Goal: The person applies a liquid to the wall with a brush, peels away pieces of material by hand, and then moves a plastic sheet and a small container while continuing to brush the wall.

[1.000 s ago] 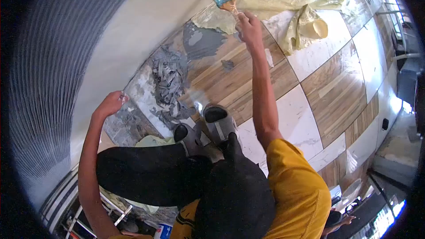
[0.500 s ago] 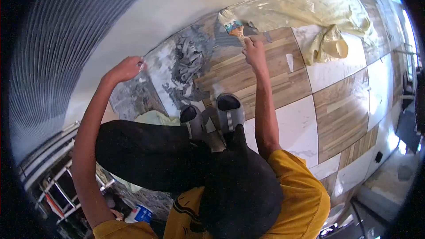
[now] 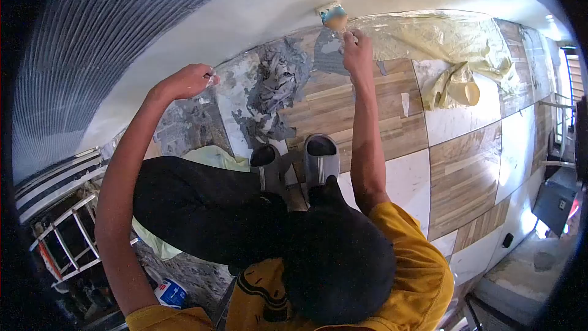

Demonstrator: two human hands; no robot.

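Note:
My right hand (image 3: 358, 49) is closed around the handle of a wide paintbrush (image 3: 335, 18). The brush has a paint-stained ferrule, and its bristles meet the lower part of the white wall (image 3: 269, 6). My left hand (image 3: 188, 81) is curled closed close to the foot of the wall, with white smears on the fingertips. Whether something small is pinched in it, I cannot make out. Crumpled grey sheeting (image 3: 278, 79) lies on the floor between my two hands, along the wall's base.
Yellowish plastic sheet (image 3: 422, 37) runs along the wall to the right. Wood-patterned and white tiles (image 3: 465, 171) cover the floor. Grey ribbed panelling (image 3: 104, 43) rises at the left. A metal ladder (image 3: 70, 239) and a blue-and-white container (image 3: 171, 293) are at the lower left.
The paintbrush has moved from above the grey patch at the floor's edge up onto the wall. My left hand has shifted slightly right, and the view has tilted a little.

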